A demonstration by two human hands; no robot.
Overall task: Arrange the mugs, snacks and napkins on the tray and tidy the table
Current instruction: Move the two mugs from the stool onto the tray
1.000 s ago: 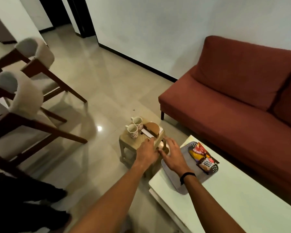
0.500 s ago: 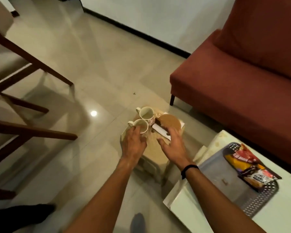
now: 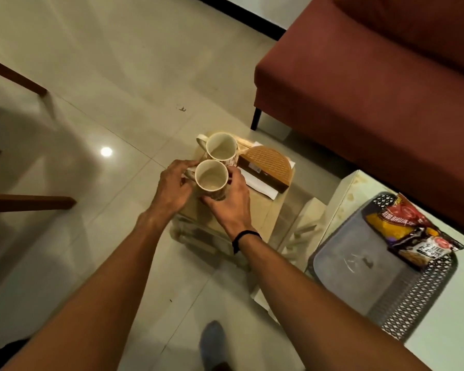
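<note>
Red sofa (image 3: 373,89) fills the upper right, its seat edge running above the white table (image 3: 453,341) at lower right. On that table sits the grey tray (image 3: 359,279) with a perforated rim, and two snack packets (image 3: 418,236) lie overlapping at its far right end, one red-yellow, one dark with a white label. Just left of the table is the small tan stool (image 3: 255,210), standing on the tiled floor (image 3: 105,89). A chair leg (image 3: 27,203) pokes in from the left edge.

On the stool's right half: a brown half-round napkin holder (image 3: 268,167) lying over white napkins (image 3: 260,187). On its left half, two cream mugs, both upright and looking empty. The far mug (image 3: 221,149) stands alone, handle pointing left, touching or nearly touching the near one.

Your left hand (image 3: 172,191) has fingers curled around the handle side of the near mug (image 3: 212,179). Your right hand (image 3: 229,202) cups the opposite side, thumb over the rim edge, fingers wrapped low on the body. So both hands are holding that near mug; can't tell whether it's lifted off the stool. Black band (image 3: 244,236) on your right wrist.
</note>
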